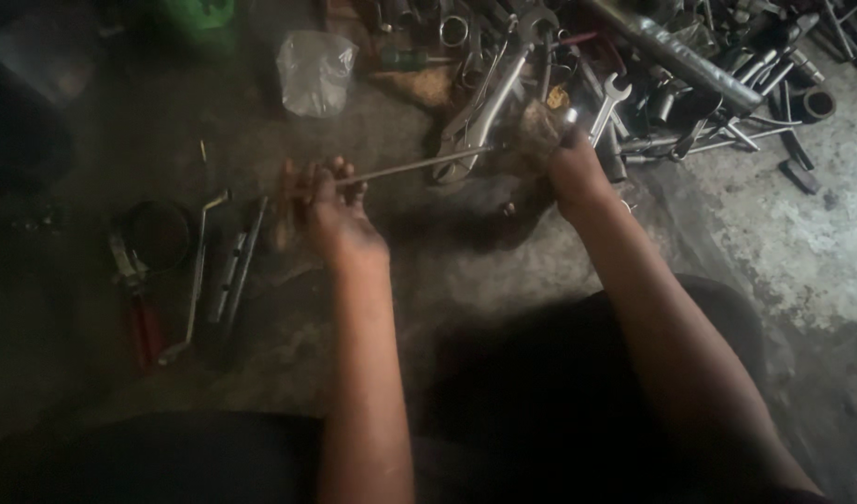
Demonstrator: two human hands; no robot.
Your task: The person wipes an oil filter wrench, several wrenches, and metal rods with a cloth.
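Head view shows a concrete floor (503,252) with a heap of wrenches (634,84) at the top, before which a thin metal rod (414,166) spans both hands, the right hand (545,135) fisted on one end and the left hand (326,196) clasping the other, beside red-handled pliers (139,308).

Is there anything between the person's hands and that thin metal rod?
Nothing visible. The left hand grips one end of the thin metal rod and the right hand grips the other, holding it above the concrete floor, near the pile of wrenches.
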